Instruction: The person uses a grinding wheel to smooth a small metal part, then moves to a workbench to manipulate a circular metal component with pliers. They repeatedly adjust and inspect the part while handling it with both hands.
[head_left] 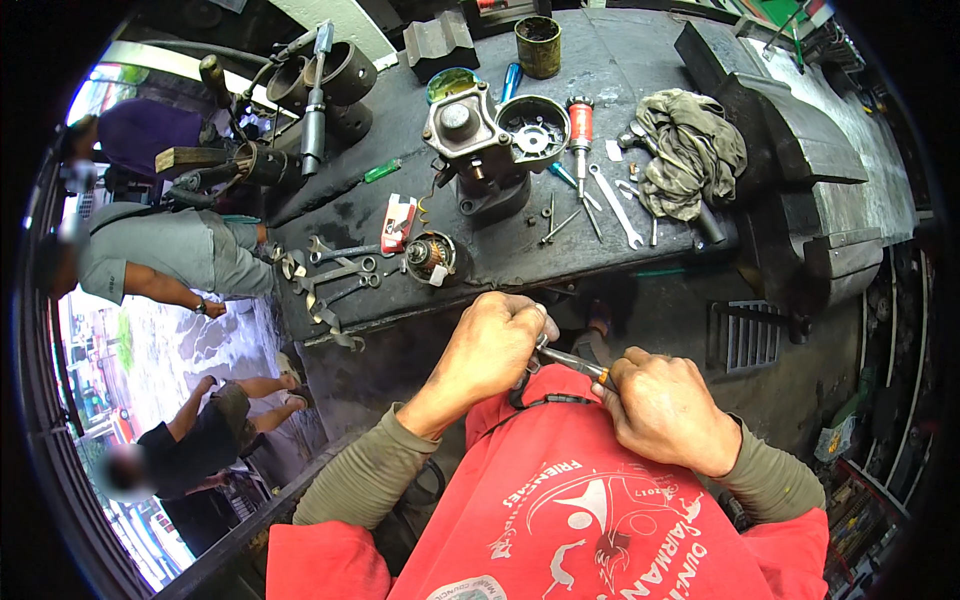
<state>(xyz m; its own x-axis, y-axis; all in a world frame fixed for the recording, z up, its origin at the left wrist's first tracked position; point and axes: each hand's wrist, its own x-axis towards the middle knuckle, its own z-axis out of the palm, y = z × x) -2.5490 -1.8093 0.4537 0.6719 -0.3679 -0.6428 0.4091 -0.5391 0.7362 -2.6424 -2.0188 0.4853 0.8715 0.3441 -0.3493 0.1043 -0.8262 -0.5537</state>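
Note:
In front of my red shirt, my left hand (492,342) is closed around a small metal part (541,340), mostly hidden by its fingers. My right hand (665,405) grips a slim metal tool (575,362) with yellow-orange on its handle; its exact kind is hard to make out. The tool's tip meets the small part at my left fingertips. Beyond my hands, near the bench (370,225) edge, stands a round motor part with copper windings (432,256). Behind it, a grey metal housing (462,125) sits on a dark base beside an open round casing (533,132).
Several wrenches (345,270) lie at the bench's left end. Right of the housing are a red-handled tool (580,125), a combination wrench (616,208), loose bolts (560,226) and a crumpled rag (690,155). A big vise (790,150) stands far right. Two people (165,255) are at left.

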